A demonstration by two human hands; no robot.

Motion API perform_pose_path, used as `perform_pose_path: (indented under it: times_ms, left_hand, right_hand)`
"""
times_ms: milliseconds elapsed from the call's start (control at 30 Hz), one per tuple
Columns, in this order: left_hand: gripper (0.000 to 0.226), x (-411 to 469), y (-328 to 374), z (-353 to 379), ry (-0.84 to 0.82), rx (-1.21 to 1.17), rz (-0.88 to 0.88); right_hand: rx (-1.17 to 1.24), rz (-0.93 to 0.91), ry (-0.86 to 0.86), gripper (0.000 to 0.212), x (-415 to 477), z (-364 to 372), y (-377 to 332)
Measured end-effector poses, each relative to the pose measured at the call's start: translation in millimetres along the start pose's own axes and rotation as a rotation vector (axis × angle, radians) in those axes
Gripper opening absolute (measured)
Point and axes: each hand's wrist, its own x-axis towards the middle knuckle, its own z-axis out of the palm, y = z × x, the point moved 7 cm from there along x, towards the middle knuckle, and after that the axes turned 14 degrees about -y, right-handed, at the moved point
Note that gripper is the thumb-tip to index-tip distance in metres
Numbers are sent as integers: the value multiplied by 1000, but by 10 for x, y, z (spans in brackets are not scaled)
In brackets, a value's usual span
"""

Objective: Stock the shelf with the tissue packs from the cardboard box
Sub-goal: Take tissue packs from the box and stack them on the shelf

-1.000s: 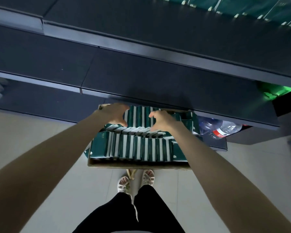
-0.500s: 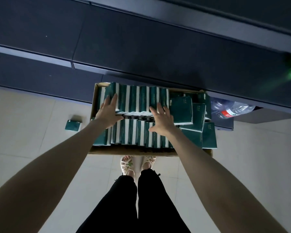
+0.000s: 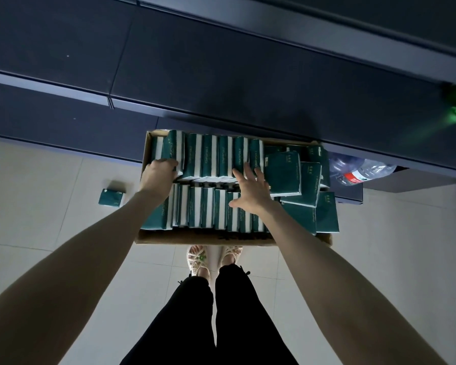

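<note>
A cardboard box (image 3: 203, 237) lies on the floor at the foot of a dark shelf unit (image 3: 221, 75). It is full of green-and-white tissue packs (image 3: 208, 156), two rows standing on edge and several lying loose at the right (image 3: 283, 172). My left hand (image 3: 157, 176) reaches over the left end of the back row, its fingers curled onto the leftmost pack. My right hand (image 3: 250, 189) hovers with fingers spread over the right end of that row, fingertips at the pack tops.
One tissue pack (image 3: 111, 198) lies alone on the tiled floor left of the box. A plastic water bottle (image 3: 361, 169) lies on the lowest shelf at the right. My feet in sandals (image 3: 213, 259) stand just before the box.
The view has tilted further down toward the box. My left hand has slid left and curled onto the end pack; my right hand has spread its fingers over the back row.
</note>
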Motion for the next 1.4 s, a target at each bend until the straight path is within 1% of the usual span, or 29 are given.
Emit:
perform_pose_path:
  times_ms: [100,167,233,333,400,500,533,600,667,733,833,900,967,1000,1033,1067,1100,1133,1167,1200,1233,1300,1333,1400]
  left_hand:
    - [21,-110,65,-149,37,35,46]
    - [21,-234,152,-317,94,36,83]
    - [20,-385,303,-482,156,31,143]
    - [17,-575,638,-667,230,13,302]
    - [13,-685,917,-762,292,-18,437]
    - [12,-840,1424,-783,337,32,677]
    - [12,-888,1596,-778,335,52,738]
    - [14,-945,1894,-776,332,88,828]
    - [19,-974,2152,-790,319,126,911]
    - [27,-1008,2380,-818,310,159,999]
    - [29,-1083,2697,-909,296,111,1111]
    - [30,-1071,2844,-1049,321,-11,1120]
    - [38,-951,2980,-1248,378,-78,1051]
    - [44,-840,3062,-1347,397,-73,994]
    - [53,-714,3163,-1439,374,-63,923]
    - [65,-570,3280,-1506,289,-63,850]
    - [74,-438,3412,-1550,164,-82,796]
    - [78,-327,3557,-1580,30,-114,764]
    - [75,-230,3712,-1596,-90,-148,752]
    - [66,-155,3871,-1620,-165,-167,757]
    - [54,-82,4026,-1653,-194,-177,772]
    - [37,72,4328,-1766,-163,-202,790]
    - [34,170,4474,-1827,-127,-221,788]
    - [37,405,4765,-1915,-67,-251,767]
  right_hand:
    - [24,-28,55,87,-77,-70,0]
    - [86,-82,155,77,-198,-208,-34]
    - [216,-150,258,66,-359,-415,-92]
    - [504,-263,307,51,-626,-741,-211]
    - [684,-322,300,45,-804,-926,-276]
    - [928,-369,230,47,-1056,-1115,-310]
    - [977,-369,239,48,-1137,-1184,-282]
    - [1029,-342,292,52,-1295,-1337,-171]
    - [1037,-311,363,50,-1454,-1488,-5]
    - [1035,-305,423,38,-1594,-1634,178]
    - [1014,-309,474,18,-1797,-1846,414]
    - [981,-323,489,1,-1931,-2007,545]
    - [931,-342,506,11,-2067,-2205,689]
    - [893,-347,508,11,-2135,-2308,766]
    - [854,-360,507,11,-2194,-2413,838]
    - [816,-370,501,10,-2258,-2522,907]
    - [798,-385,497,11,-2303,-2639,991]
    - [789,-397,491,11,-2354,-2761,1068]
    - [781,-415,489,12,-2393,-2888,1146]
    - [755,-423,488,13,-2437,-3020,1218]
    - [725,-420,493,15,-2467,-3157,1301]
    - [669,-415,517,20,-2534,-3457,1479]
    - [643,-405,530,26,-2558,-3619,1583]
    - [542,-363,543,39,-2582,-3952,1789]
